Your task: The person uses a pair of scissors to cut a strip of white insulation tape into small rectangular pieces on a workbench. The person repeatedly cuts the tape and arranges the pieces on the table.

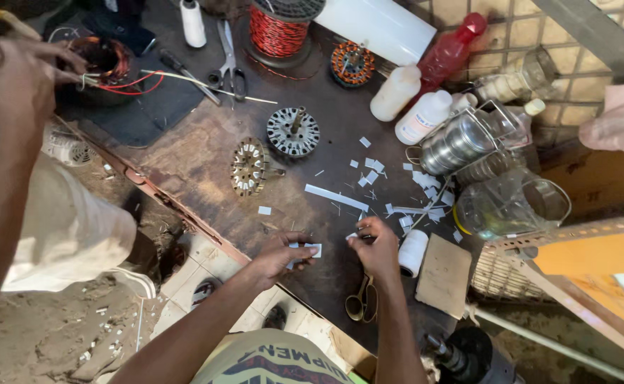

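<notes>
Small white paper strip (313,248) lay flat, long axis left-right, at dark desk (205,153) near edge. Left hand (278,256) pinched it by fingertips. Right hand (376,245) curled shut just beside, over brass-handled scissors (361,302); its contents unclear. White paper offcuts (426,186) scattered beyond.

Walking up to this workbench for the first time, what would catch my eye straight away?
Probably the big spool of red wire at the far edge of the dark workbench, with two round motor stator cores lying mid-table. Nearer, the left hand pinches a small white paper piece, while the right hand works beside it above brass-handled scissors. White paper scraps litter the table near a steel tiffin carrier.
</notes>
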